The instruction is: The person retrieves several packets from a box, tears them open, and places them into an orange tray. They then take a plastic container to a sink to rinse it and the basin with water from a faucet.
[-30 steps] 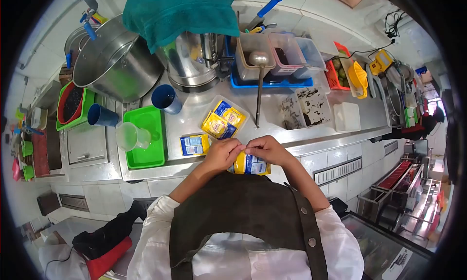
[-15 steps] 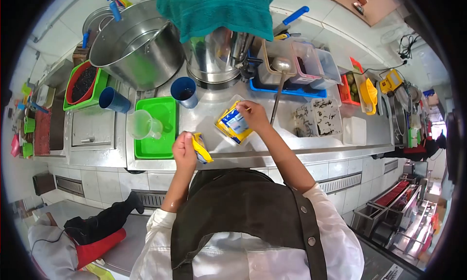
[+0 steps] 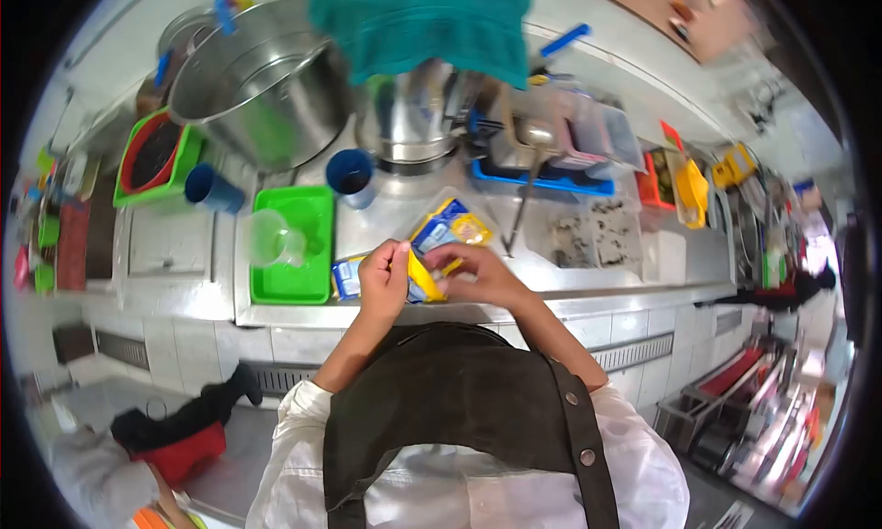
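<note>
My left hand (image 3: 385,273) is closed on a yellow packet (image 3: 423,279) near the counter's front edge. Close to its right side, my right hand (image 3: 478,276) has its fingers bent around a small yellow piece, somewhat blurred. Behind my hands, a blue and yellow packet (image 3: 452,226) lies on a clear container. Another blue and yellow packet (image 3: 348,277) shows at the left of my left hand. The green tray (image 3: 317,292) with a clear jug (image 3: 275,238) in it stands further left.
Blue cups (image 3: 350,177) stand behind the tray. At the back are a large steel pot (image 3: 312,115) and a teal cloth (image 3: 418,28) over a steel vessel. A ladle (image 3: 525,198) and plastic containers (image 3: 611,235) are on the right. Another person (image 3: 87,478) is at lower left.
My left hand has moved right with its yellow packet. My right hand has left the blue and yellow packet and come down beside my left hand. The packet at the left now shows.
</note>
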The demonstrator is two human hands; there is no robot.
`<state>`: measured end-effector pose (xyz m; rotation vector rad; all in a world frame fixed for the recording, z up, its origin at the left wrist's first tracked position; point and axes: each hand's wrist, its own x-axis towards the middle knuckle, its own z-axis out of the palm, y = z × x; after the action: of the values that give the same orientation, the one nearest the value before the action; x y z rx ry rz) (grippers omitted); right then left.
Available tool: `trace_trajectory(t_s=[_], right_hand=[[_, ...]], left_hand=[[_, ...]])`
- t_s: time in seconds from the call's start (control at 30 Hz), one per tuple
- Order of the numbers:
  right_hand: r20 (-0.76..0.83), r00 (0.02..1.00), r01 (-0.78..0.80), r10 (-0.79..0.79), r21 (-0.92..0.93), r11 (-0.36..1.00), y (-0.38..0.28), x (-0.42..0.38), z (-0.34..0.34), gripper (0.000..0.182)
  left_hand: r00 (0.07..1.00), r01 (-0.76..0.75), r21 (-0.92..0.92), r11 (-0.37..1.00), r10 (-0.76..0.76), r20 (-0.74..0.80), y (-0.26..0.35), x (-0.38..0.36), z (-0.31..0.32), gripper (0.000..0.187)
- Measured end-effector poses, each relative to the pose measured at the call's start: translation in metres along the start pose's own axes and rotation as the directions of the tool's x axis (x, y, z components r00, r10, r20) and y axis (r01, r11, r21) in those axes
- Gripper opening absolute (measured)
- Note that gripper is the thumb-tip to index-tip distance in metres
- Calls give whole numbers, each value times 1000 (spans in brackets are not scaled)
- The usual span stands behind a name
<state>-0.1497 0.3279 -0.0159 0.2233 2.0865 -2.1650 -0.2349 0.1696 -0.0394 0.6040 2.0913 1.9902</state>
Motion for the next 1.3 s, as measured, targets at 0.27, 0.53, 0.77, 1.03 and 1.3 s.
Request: trace_trajectory(t_s=[0.27,0.53,0.77,1.03,1.3], right_hand=[[-372,848,217,-379,-408,887,14,-39,-15,13],[-321,919,-19,-230,-618,786,38,-127,-39,35],[-129,955,138,-269,-607,782,51,-118,-55,20],[-473,753,522,-457,9,853,97,-116,-36,21],[-719,367,728,-591,-174,664,104,-105,-61,11]], left_hand=[[757,-142,193,971,-19,653,-13,16,25,23],[187,-741,94,665,70,980,-67,98,94,24],[-114,-901,-214,377,270,956,-42,103,180,26],[-112,-977,-190,97,523,845,-33,105,157,29],[474,-877,426,224,555,683,-5,65,-28,37]])
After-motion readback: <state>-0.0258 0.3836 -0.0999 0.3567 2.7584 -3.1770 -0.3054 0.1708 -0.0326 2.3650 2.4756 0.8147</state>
